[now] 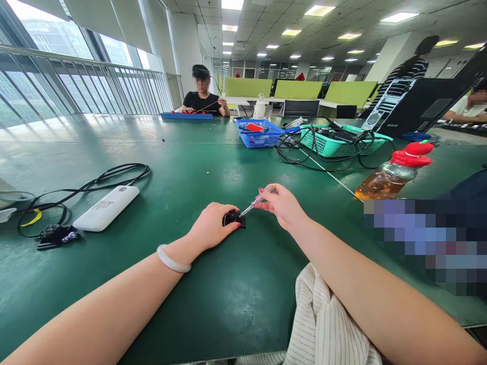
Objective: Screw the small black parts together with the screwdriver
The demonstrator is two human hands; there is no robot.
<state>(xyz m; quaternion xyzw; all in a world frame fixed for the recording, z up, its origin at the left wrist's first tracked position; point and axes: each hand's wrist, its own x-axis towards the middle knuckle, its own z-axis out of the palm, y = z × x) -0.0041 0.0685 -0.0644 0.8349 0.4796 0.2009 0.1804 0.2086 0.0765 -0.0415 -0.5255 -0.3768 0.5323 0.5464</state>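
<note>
My left hand [211,225] is closed around a small black part [230,218], pressing it down on the green tabletop [232,299]. What kind of part it is I cannot make out. A pale bangle [173,259] circles my left wrist. Between the fingers of my right hand [279,204] is a screwdriver [255,202] with a clear handle. Its metal shaft slants down to the left, and the tip meets the black part at its right side. My left fingers hide much of that part.
To the left lie a white power bank [108,208] and a looped black cable [95,183]. Blue [261,138] and teal baskets [327,146] stand farther back, cables spilling over the teal one. A red-capped bottle [391,175] is at right. Another person [203,99] sits across the table.
</note>
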